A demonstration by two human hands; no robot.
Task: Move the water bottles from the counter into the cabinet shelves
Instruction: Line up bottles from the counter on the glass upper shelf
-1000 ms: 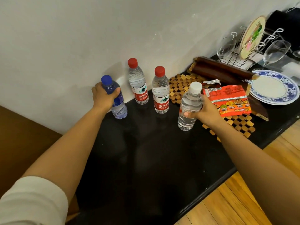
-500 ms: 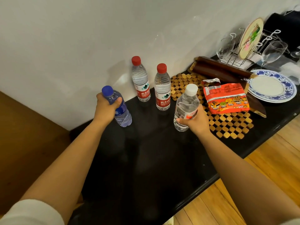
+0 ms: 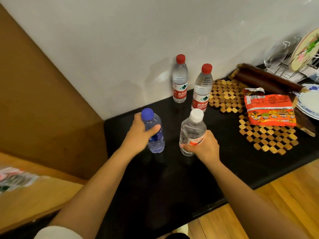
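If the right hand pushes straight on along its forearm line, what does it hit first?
Probably the nearer red-capped bottle: the right hand, gripping the white-capped bottle, points up-left toward it. Depth is unclear, so it might slip past toward the wall.

You've got a glossy black counter (image 3: 172,187), smooth, faintly reflective. Blue-capped bottle (image 3: 154,133) is clear blue-tinted plastic; white-capped bottle (image 3: 191,133) is clear ribbed plastic. Two red-capped bottles (image 3: 180,80) (image 3: 202,88) are clear plastic with shiny film labels. Trivet mat (image 3: 269,138) is small wooden tiles, matt. Snack packet (image 3: 269,109) is crinkly glossy foil. Plate (image 3: 309,104) looks glazed ceramic. Your floor (image 3: 284,195) is varnished wood, wall (image 3: 120,40) matt painted.
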